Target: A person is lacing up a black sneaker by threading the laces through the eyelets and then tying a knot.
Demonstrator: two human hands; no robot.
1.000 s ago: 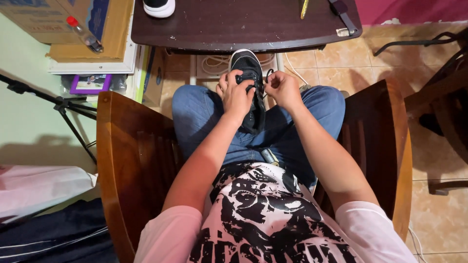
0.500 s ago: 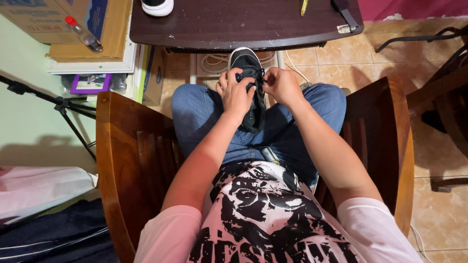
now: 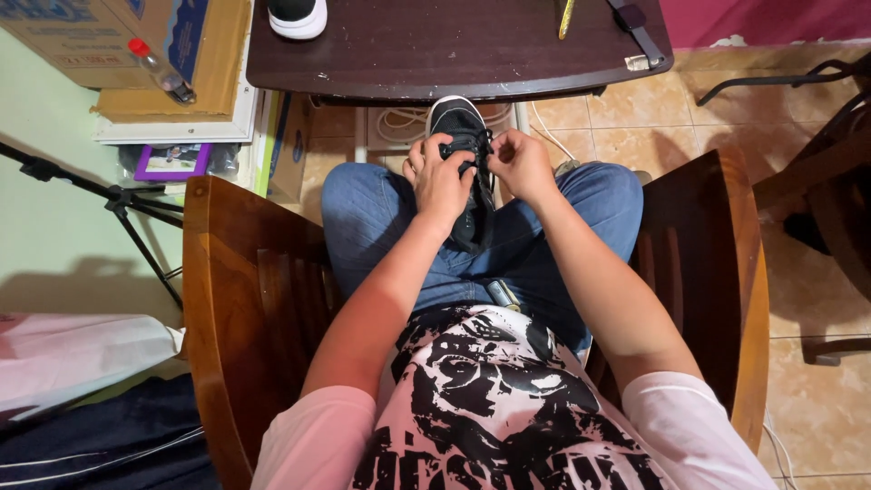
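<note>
A black sneaker (image 3: 456, 120) with a white sole lies toe-away on my lap, between my jeans-clad thighs (image 3: 372, 218). My left hand (image 3: 440, 179) grips the shoe's upper part and pinches its black lace near the eyelets. My right hand (image 3: 517, 163) is beside it on the right, fingers closed on the lace at the shoe's tongue. The heel end of the shoe is hidden under my left hand and wrist.
A dark wooden table (image 3: 454, 54) stands ahead with a second sneaker (image 3: 295, 15) at its far edge. I sit in a wooden chair (image 3: 227, 290). Cardboard boxes and a plastic bottle (image 3: 159, 68) sit at left, with a tripod (image 3: 118, 200). Another chair (image 3: 817, 181) is at right.
My right hand has moved in from the right toward the shoe's laces, closing the gap to my left hand. The shoe and left hand have stayed in place.
</note>
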